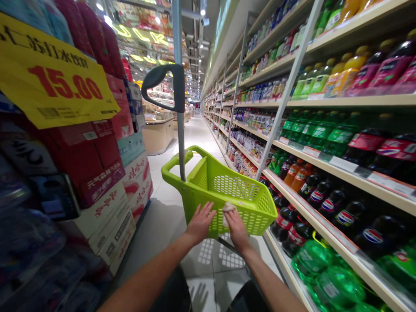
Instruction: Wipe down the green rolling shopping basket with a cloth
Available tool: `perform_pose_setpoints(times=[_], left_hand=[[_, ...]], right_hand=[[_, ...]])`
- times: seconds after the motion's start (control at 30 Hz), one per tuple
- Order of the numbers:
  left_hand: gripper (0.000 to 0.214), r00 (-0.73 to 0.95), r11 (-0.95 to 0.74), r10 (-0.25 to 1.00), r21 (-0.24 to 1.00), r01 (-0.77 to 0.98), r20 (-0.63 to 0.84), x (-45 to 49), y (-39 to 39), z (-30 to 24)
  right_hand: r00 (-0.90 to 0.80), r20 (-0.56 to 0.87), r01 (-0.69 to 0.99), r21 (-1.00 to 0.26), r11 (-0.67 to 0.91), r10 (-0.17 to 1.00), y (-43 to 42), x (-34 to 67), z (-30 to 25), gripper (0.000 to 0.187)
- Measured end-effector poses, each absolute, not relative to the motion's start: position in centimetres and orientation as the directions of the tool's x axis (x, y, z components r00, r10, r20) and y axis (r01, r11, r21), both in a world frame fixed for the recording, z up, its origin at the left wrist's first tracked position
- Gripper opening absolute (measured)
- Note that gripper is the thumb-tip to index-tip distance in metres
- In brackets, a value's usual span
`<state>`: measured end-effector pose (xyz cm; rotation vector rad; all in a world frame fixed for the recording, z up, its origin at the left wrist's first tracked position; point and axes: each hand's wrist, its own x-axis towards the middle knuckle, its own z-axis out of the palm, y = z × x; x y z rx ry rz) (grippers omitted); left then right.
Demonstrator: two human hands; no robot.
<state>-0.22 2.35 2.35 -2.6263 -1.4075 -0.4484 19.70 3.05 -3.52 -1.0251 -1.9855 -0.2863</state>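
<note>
A lime-green plastic shopping basket (224, 182) with perforated walls stands in front of me, a tall grey pull handle (180, 86) rising from its left end. My left hand (202, 221) lies against the near wall of the basket, fingers outstretched and holding nothing. Beside it, my right hand (236, 225) presses a crumpled pale cloth (229, 207) to the same wall near the rim. The fingers of that hand are closed over the cloth and cover part of it.
Shelves (351, 164) of soft drink bottles line the right side. Stacked drink cartons (112, 208) stand on the left, under a yellow price sign (65, 78). A tiled aisle floor (195, 130) runs ahead past a round-cornered display counter (159, 136).
</note>
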Motion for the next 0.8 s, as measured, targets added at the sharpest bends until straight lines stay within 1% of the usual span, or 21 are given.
perform_pose_setpoints(times=[0.07, 0.1, 0.27, 0.33, 0.4, 0.47, 0.5, 0.6, 0.67, 0.73, 0.8], left_hand=[[0.054, 0.509, -0.546, 0.798, 0.028, 0.837, 0.323, -1.2, 2.1, 2.3], [0.054, 0.495, -0.533, 0.804, 0.03, 0.846, 0.329, -1.8, 2.0, 2.4], [0.057, 0.379, -0.427, 0.848, 0.052, 0.903, 0.371, -5.0, 1.9, 3.0], [0.057, 0.363, -0.412, 0.854, 0.058, 0.91, 0.371, -5.8, 1.8, 3.1], [0.058, 0.352, -0.402, 0.858, 0.062, 0.914, 0.374, -6.6, 1.6, 2.9], [0.059, 0.326, -0.379, 0.862, 0.066, 0.923, 0.389, -7.5, 1.5, 2.8], [0.06, 0.304, -0.359, 0.865, 0.07, 0.931, 0.398, -7.9, 1.4, 2.8], [0.061, 0.233, -0.289, 0.881, 0.079, 0.954, 0.413, -9.2, 1.4, 3.1], [0.061, 0.203, -0.256, 0.888, 0.078, 0.963, 0.414, -9.8, 1.5, 3.3], [0.061, 0.197, -0.248, 0.891, 0.076, 0.966, 0.408, -10.4, 1.4, 3.4], [0.062, 0.19, -0.243, 0.896, 0.084, 0.966, 0.401, -11.1, 1.3, 3.3]], right_hand=[[-0.374, 0.742, 0.718, -0.149, 0.68, 0.557, 2.6, 18.5, -4.3, 0.045], [-0.382, 0.741, 0.709, -0.149, 0.689, 0.553, 2.5, 17.9, -4.3, 0.045], [-0.268, 0.829, 0.698, -0.185, 0.692, 0.491, 4.2, 15.4, -0.4, 0.045], [-0.327, 0.82, 0.673, -0.147, 0.725, 0.47, 4.7, 14.8, -0.4, 0.042], [-0.451, 0.764, 0.621, -0.102, 0.777, 0.461, 4.7, 14.2, -1.7, 0.04], [-0.521, 0.715, 0.58, -0.104, 0.808, 0.466, 4.5, 13.2, -2.3, 0.04], [-0.509, 0.72, 0.576, -0.122, 0.808, 0.471, 4.5, 12.5, -1.9, 0.041], [-0.374, 0.812, 0.586, -0.168, 0.793, 0.448, 5.3, 9.7, 1.5, 0.044], [-0.35, 0.846, 0.576, -0.145, 0.805, 0.403, 6.1, 7.9, 3.3, 0.042], [-0.436, 0.815, 0.557, -0.089, 0.826, 0.381, 6.5, 6.6, 3.2, 0.036], [-0.577, 0.726, 0.512, -0.035, 0.858, 0.374, 6.3, 5.9, 1.8, 0.032]])
